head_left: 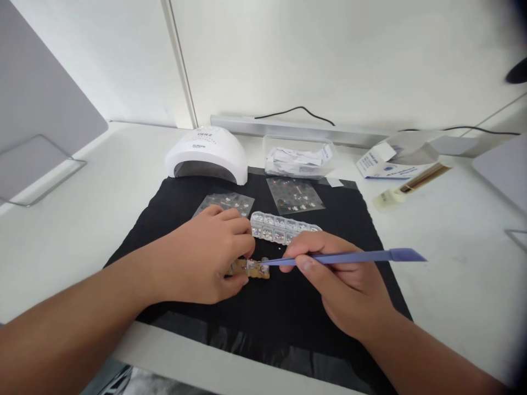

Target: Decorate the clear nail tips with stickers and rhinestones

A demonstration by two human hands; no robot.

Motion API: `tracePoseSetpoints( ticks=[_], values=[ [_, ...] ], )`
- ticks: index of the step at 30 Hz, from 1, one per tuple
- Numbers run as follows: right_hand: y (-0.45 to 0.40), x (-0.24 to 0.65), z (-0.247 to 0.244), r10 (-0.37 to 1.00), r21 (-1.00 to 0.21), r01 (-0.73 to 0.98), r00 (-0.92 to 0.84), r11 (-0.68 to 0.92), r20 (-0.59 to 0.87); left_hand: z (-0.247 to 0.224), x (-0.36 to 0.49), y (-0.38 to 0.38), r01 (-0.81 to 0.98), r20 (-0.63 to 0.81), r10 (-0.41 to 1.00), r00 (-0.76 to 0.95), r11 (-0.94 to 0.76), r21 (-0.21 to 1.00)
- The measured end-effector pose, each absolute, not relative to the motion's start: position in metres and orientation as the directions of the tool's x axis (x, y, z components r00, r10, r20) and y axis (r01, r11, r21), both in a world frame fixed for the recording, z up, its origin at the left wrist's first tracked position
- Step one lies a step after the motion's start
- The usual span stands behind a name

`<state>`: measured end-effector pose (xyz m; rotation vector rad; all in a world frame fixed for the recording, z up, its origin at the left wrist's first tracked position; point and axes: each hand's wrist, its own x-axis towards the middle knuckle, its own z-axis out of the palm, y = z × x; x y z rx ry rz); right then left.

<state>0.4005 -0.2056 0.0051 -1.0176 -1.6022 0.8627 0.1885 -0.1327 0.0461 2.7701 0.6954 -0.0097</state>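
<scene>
Left hand (208,255): fingers clamped on the left end of a small brown strip (259,273) bearing clear pieces, located near the middle of the black mat (284,310). Right hand (349,282): fingers clamped on purple tweezers (354,256), tip at the strip; contact cannot be confirmed. A clear compartment case (280,224) lies just beyond the hands. White lamp (209,148) stands at the mat's far left corner.

Dark lettering atop the white dome lamp (222,145), its upper word uncertain, apparently "SUNone" below, blue print on the white carton (375,160) too blurred to read
</scene>
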Motion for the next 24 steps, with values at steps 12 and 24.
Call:
tracePoseSetpoints(
  ticks=[12,24],
  values=[
    [-0.2043,0.3966,0.0006,0.966,-0.957,0.145,-0.099,0.253,0.240,0.0462,0.1908,-0.1315,0.461,-0.068,0.460,0.885,-0.847,0.265],
    [-0.2057,0.3952,0.0001,0.968,-0.952,0.177,-0.085,0.250,0.238,0.0456,0.1891,-0.1320,0.460,-0.063,0.459,0.886,-0.852,0.249]
  ],
)
